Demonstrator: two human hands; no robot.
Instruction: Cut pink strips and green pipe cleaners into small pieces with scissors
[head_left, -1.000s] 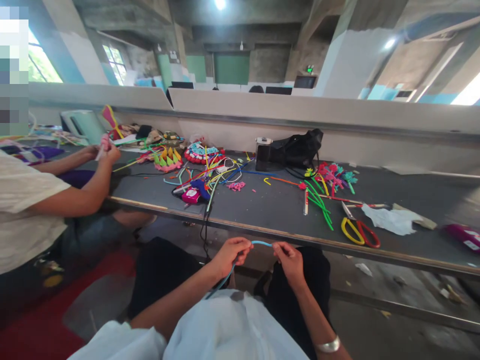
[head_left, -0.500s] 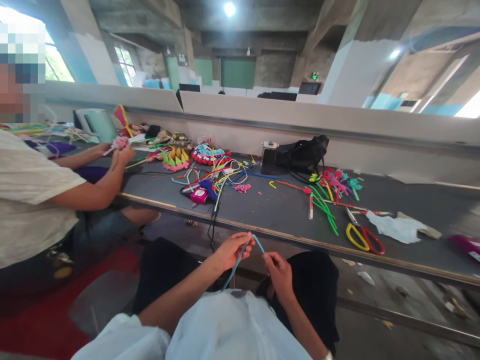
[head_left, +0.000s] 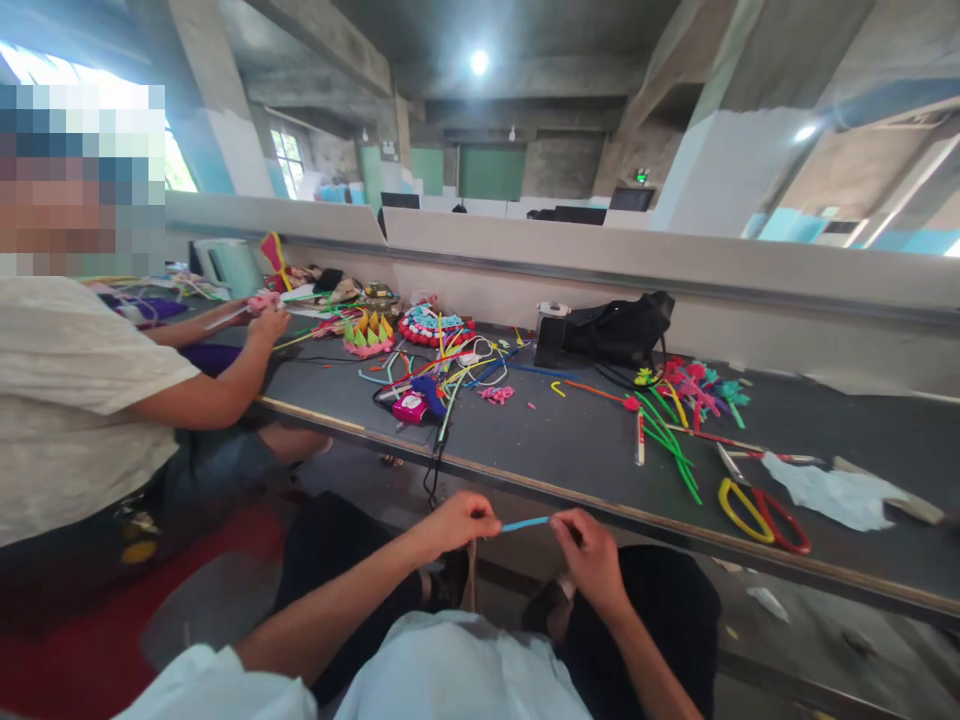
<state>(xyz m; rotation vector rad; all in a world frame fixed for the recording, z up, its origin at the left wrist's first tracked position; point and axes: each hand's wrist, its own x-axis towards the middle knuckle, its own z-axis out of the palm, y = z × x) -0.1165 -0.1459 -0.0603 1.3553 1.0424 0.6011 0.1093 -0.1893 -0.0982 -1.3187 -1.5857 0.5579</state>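
Observation:
A blue pipe cleaner [head_left: 525,523] runs nearly level between my two hands, above my lap and just short of the table's front edge. Its left end is pinched in my left hand [head_left: 463,522], fingers closed. My right hand [head_left: 590,550] grips the other end between thumb and fingers. Whatever length lies inside either hand is hidden. Scissors [head_left: 761,512] with yellow and red handles lie on the table at the right. Near them are green pipe cleaners [head_left: 671,445] and a bunch of pipe-cleaner flowers [head_left: 697,390].
Loose pipe cleaners and a white cable [head_left: 491,372] tangle mid-table beside a pink box [head_left: 411,407]. A black bag [head_left: 619,335] stands against the partition. White tissue [head_left: 829,490] lies at the right. At the left sits a co-worker [head_left: 90,390] holding a pink piece.
The blue pipe cleaner was bent in a peak, with a tail hanging below my left hand; now it is drawn straight between my hands, which are lower in view.

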